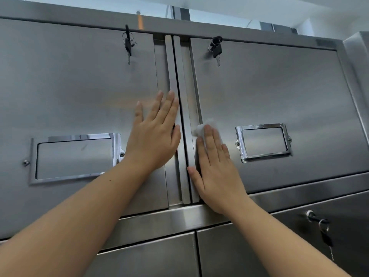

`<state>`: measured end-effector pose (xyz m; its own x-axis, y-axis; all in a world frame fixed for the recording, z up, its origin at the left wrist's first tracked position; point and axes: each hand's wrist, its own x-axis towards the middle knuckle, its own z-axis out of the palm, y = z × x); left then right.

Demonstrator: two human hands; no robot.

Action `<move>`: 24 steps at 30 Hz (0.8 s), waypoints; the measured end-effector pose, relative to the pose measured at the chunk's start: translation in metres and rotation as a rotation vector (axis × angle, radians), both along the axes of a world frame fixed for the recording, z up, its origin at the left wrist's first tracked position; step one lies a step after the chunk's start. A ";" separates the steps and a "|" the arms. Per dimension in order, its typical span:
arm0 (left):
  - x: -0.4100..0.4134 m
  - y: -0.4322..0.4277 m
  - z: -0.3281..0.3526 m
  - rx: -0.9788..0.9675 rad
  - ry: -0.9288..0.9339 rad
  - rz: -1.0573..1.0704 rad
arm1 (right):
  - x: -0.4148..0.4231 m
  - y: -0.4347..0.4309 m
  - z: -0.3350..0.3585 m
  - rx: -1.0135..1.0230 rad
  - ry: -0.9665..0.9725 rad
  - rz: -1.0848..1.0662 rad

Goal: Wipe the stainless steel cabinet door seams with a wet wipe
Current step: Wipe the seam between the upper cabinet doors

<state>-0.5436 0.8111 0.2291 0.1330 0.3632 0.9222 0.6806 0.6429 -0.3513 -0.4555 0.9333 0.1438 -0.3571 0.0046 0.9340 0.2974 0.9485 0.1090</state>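
White ceiling [259, 5], high windows [219, 18], white wall [305, 27]

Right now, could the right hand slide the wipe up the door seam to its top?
Probably yes: the right hand presses the wipe beside the seam, and nothing blocks the way above it.

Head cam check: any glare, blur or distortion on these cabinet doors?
Head view: wide-angle bows the cabinet top rail; soft sheen on the left door, hard highlights on the right chrome label frame; wet wipe under the right hand is blurred.
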 end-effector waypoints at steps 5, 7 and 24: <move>-0.001 0.000 0.000 0.000 -0.002 -0.005 | 0.001 -0.001 -0.016 -0.005 0.001 -0.001; -0.001 0.000 0.000 -0.002 -0.004 -0.002 | 0.002 -0.002 -0.023 -0.005 -0.002 -0.003; -0.003 0.000 0.000 -0.007 -0.009 -0.009 | 0.017 -0.012 -0.085 -0.025 -0.008 -0.029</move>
